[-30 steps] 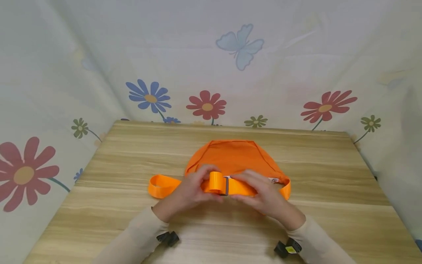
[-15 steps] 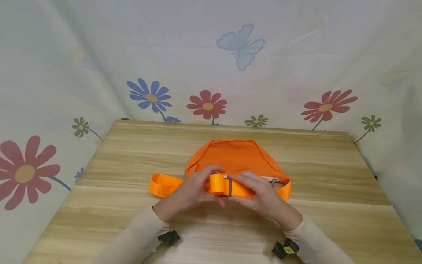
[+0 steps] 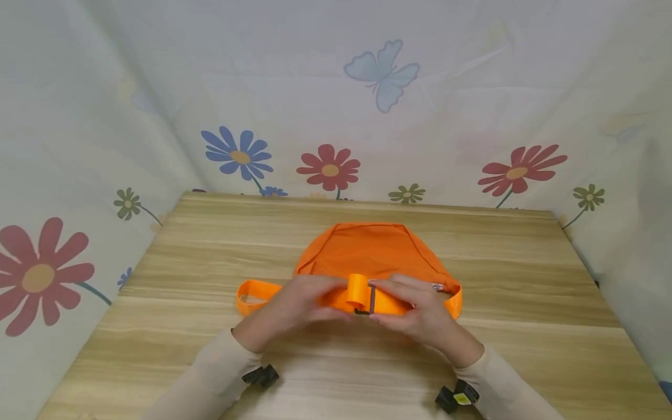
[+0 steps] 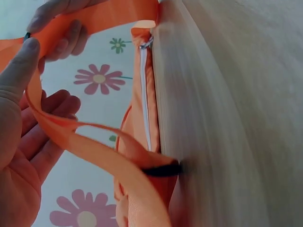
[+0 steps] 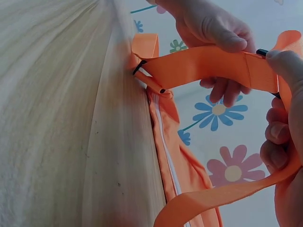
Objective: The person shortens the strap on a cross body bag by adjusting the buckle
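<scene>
An orange waist bag (image 3: 375, 251) lies on the table in the head view, with its orange strap (image 3: 391, 301) raised before it. My left hand (image 3: 296, 303) pinches the strap left of a dark slider buckle (image 3: 372, 298). In the right wrist view, the left thumb lies on top of the webbing (image 5: 203, 66), fingers beneath. My right hand (image 3: 422, 312) holds the strap at the buckle, thumb and forefinger at its edges; the right wrist view shows its other fingers curled. A loop of webbing (image 3: 357, 291) stands up just left of the buckle. Part of the strap is hidden by the hands.
The wooden table (image 3: 220, 233) carries the bag. A second strap loop (image 3: 254, 294) rests left of my left hand. The bag's zipper (image 4: 144, 90) runs along its near edge. A flower-printed cloth (image 3: 294, 99) hangs behind the table.
The webbing loop and the slider buckle have shifted slightly to the right. My left fingers have straightened somewhat, and the left forearm has moved a little left. The bag stays in place.
</scene>
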Motion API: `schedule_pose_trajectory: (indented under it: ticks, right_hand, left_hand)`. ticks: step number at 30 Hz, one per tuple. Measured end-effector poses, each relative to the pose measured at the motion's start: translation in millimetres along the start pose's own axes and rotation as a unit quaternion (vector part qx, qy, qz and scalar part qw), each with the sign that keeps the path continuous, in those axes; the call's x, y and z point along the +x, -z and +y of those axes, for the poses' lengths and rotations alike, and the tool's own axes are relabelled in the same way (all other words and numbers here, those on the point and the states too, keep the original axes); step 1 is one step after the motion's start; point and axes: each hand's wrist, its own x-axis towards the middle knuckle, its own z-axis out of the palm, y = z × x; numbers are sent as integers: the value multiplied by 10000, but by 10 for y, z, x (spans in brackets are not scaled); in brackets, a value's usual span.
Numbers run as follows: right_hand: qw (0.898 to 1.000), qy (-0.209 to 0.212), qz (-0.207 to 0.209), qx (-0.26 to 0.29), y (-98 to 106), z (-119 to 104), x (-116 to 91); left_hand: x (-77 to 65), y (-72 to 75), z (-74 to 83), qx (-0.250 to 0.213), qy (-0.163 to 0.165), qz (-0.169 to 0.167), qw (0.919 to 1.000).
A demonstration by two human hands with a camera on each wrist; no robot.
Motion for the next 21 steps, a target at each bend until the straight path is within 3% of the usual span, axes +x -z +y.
schedule_pose_trajectory:
  ticks: [9,18,21]
  right_hand:
    - [9998,-51,109,174,45,60,-33]
    - [9996,-59,200,189,70,83,-50]
    - [9996,-60,199,176,77,85,-45]
  left_hand:
    - [-158,142,-76,546,184,22,9983]
    - [-424,287,-198,475,595,108,9970]
    - [-505,321,-240,556,597,213,9964]
